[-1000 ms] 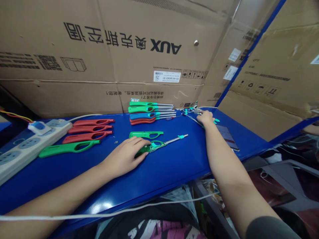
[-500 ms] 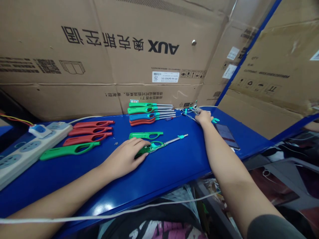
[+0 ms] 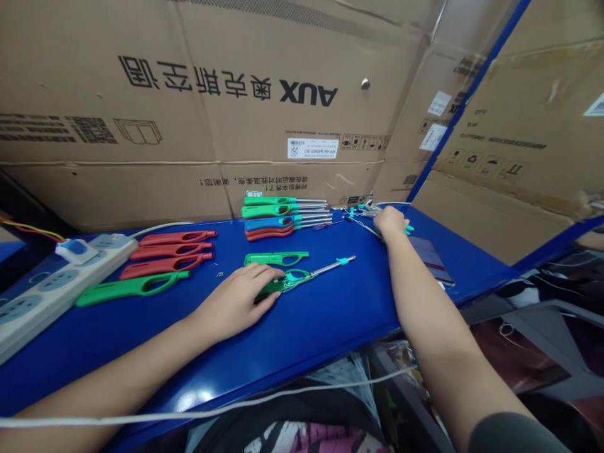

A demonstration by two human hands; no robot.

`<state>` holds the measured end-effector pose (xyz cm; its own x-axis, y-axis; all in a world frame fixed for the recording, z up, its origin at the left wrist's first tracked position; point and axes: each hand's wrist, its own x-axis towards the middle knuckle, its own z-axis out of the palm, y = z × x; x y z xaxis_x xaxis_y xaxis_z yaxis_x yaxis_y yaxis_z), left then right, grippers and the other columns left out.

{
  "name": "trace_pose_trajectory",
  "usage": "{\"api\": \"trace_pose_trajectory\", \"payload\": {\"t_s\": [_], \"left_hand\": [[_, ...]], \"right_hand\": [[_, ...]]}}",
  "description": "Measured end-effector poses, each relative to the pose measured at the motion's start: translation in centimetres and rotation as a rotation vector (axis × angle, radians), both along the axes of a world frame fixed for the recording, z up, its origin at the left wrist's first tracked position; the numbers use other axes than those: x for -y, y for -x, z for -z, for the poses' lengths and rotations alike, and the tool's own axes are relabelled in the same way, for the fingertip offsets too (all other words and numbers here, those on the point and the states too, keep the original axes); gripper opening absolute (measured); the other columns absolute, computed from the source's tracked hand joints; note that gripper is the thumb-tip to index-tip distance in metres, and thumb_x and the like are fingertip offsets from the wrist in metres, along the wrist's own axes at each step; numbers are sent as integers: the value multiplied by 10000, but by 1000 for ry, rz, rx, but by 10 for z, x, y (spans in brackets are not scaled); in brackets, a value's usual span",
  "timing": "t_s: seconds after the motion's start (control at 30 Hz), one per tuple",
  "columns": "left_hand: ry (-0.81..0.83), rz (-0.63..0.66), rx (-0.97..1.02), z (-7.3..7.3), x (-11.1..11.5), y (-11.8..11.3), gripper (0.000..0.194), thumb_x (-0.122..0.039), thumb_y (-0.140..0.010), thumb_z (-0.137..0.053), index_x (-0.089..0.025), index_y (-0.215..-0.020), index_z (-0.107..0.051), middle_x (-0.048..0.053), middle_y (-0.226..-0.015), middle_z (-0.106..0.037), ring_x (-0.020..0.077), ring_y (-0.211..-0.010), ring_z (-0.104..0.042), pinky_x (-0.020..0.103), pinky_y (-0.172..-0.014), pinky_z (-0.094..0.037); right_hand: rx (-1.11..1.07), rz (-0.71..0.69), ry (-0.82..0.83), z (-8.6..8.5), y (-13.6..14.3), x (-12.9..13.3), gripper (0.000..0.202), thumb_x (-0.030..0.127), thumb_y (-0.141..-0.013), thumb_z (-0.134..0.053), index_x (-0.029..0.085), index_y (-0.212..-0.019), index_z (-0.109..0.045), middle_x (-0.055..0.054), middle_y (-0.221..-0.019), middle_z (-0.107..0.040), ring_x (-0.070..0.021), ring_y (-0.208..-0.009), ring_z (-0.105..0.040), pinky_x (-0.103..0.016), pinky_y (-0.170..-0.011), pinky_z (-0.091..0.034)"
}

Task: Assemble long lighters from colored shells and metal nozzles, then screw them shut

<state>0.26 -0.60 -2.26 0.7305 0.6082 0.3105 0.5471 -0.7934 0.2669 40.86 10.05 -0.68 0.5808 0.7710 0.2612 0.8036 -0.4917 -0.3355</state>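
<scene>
My left hand (image 3: 243,294) lies palm down, its fingers and thumb closed around the green lighter (image 3: 296,277) at the middle of the blue table (image 3: 330,318). My right arm (image 3: 434,321) stretches far; the right hand (image 3: 391,221) is over small parts (image 3: 369,206), its grip I cannot tell.

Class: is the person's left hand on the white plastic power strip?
No, the left hand holds the green plastic lighter with a silver metal tube, away from the strip.

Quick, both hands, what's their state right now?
Left hand: closed on the open green lighter, thumb and fingers about its handle.
Right hand: at the loose parts; grip hidden, cannot tell.
</scene>
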Motion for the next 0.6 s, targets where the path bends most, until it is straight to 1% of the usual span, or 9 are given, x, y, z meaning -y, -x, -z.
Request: {"api": "trace_pose_trajectory", "payload": {"t_s": [0.1,0.2,0.3,0.33,0.4,0.47,0.53,0.57,0.6], "left_hand": [[7,-4,10,0,0,-1,258,-298,-981,-525,-217,-1212,-607,79,-1198,-677,265,-1127,-618,448,-985,-504],[22,-3,43,-1,1,-2,262,-319,-969,-546,-221,-1201,-618,76,-1190,-681,266,-1123,-619,445,-982,-505],[36,-24,160,-2,5,-5,297,-380,-942,-597,-220,-1190,-635,79,-1180,-689,269,-1127,-618,436,-982,-507],[43,-45,221,-1,7,-7,312,-395,-936,-610,-220,-1192,-641,79,-1178,-693,267,-1131,-620,430,-985,-508],[83,-106,364,0,9,-11,327,-409,-935,-617,-220,-1199,-655,77,-1167,-705,253,-1114,-636,416,-990,-511],[175,-194,501,3,9,-16,357,-424,-936,-617,-217,-1224,-660,72,-1113,-726,234,-1036,-671,392,-944,-537],[279,-254,631,7,9,-20,418,-437,-922,-638,-211,-1272,-646,71,-1089,-741,222,-966,-695,372,-892,-558],[317,-269,692,8,8,-21,452,-441,-906,-660,-208,-1292,-638,70,-1083,-746,217,-932,-703,362,-867,-565],[343,-275,745,8,7,-22,477,-441,-893,-680,-209,-1306,-633,71,-1095,-748,214,-918,-707,353,-848,-569]], "right_hand": [[-111,36,-96,-15,3,6,285,367,-926,-558,133,-1027,-685,-233,-1130,-672,-355,-1185,-585,-513,-980,-425],[-236,-65,-184,-30,18,9,241,313,-950,-513,134,-869,-652,-213,-1041,-690,-315,-1105,-618,-419,-937,-452],[-410,-283,-234,-36,53,9,308,348,-973,-487,169,-741,-581,-111,-822,-682,-219,-845,-651,-319,-797,-486],[-480,-365,-233,-35,69,10,328,377,-974,-487,174,-729,-569,-75,-755,-659,-182,-736,-631,-294,-732,-488],[-617,-529,-211,-29,103,15,346,450,-953,-527,176,-746,-569,-30,-685,-621,-133,-611,-575,-258,-630,-478],[-764,-696,-175,-19,136,23,387,529,-903,-583,174,-748,-565,-8,-666,-595,-105,-571,-540,-226,-565,-451],[-1129,-970,-113,-9,164,35,444,588,-781,-708,167,-758,-567,7,-690,-583,-80,-562,-506,-202,-525,-404],[-1239,-1041,-81,-5,174,42,477,605,-724,-752,166,-766,-571,14,-698,-580,-69,-556,-495,-193,-512,-385],[-1317,-1088,-30,-2,183,48,497,617,-706,-764,166,-770,-568,19,-696,-577,-63,-550,-488,-189,-502,-369]]}}
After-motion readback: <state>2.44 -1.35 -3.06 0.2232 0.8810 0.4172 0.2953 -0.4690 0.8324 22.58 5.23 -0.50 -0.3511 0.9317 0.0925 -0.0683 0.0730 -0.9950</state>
